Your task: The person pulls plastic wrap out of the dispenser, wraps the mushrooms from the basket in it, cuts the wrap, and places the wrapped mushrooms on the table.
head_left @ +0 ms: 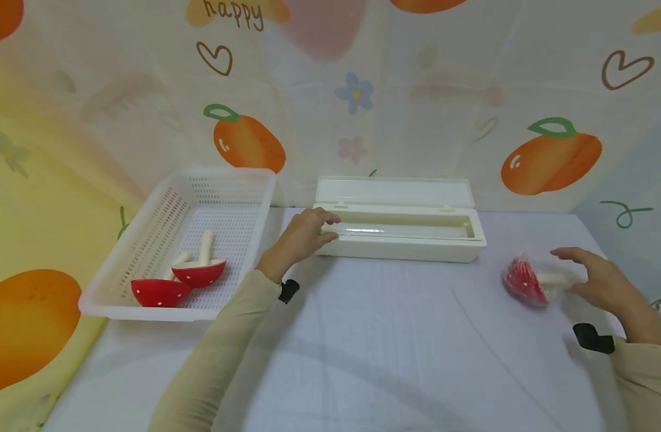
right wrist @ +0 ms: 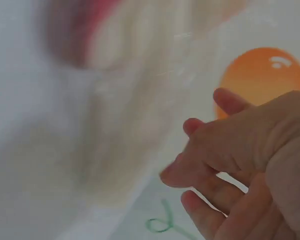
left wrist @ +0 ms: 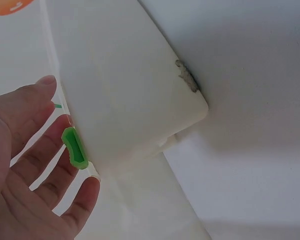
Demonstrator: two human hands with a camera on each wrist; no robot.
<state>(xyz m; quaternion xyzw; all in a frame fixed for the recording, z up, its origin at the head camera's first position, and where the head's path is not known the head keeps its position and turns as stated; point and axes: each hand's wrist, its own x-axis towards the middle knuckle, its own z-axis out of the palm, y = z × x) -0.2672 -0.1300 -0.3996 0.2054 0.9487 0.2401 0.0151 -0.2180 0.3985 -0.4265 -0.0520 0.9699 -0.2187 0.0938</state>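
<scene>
A white cling film dispenser [head_left: 400, 249] stands at the back of the table with its lid [head_left: 395, 192] raised. Around its left end is my left hand [head_left: 303, 234], thumb and fingers spread apart. The left wrist view shows the fingertips of this hand [left wrist: 45, 165] at the box edge, beside a small green slider [left wrist: 76, 149]; whether they press it I cannot tell. To the right lies a red-capped toy mushroom [head_left: 525, 281] wrapped in clear film, its pale stem pointing right. Beside that stem is my right hand [head_left: 606, 282], fingers loosely spread, holding nothing. In the right wrist view the mushroom [right wrist: 135, 100] is blurred.
On the left a white perforated basket [head_left: 260, 198] holds two unwrapped mushrooms [head_left: 160, 293] with white-dotted red caps. A white cloth [head_left: 390, 348] covers the table. Behind it hangs a printed curtain [head_left: 417, 120] with oranges and hearts.
</scene>
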